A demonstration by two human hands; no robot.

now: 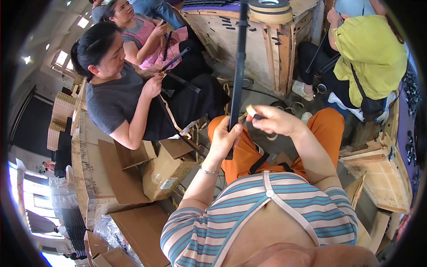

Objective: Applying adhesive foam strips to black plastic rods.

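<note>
My left hand [225,137] is wrapped round a long, straight black strip [239,71], held upright above my lap. The strip's lower end sticks out just below the fist, and its upper end runs past the top of the view. To the right of it, my right hand [279,120] is closed in a pinch on a tan tape strip [251,110]. A small black piece shows at the same fingertips; I cannot tell whether it belongs to the tape. The right hand and the black strip are apart.
Two people [113,89] sit at the left with black strips; another in yellow-green [369,58] works at the right. A wooden crate [231,40] bearing tape rolls [271,11] stands ahead. Cardboard boxes [167,171] lie left of my legs, a wooden box [378,173] right.
</note>
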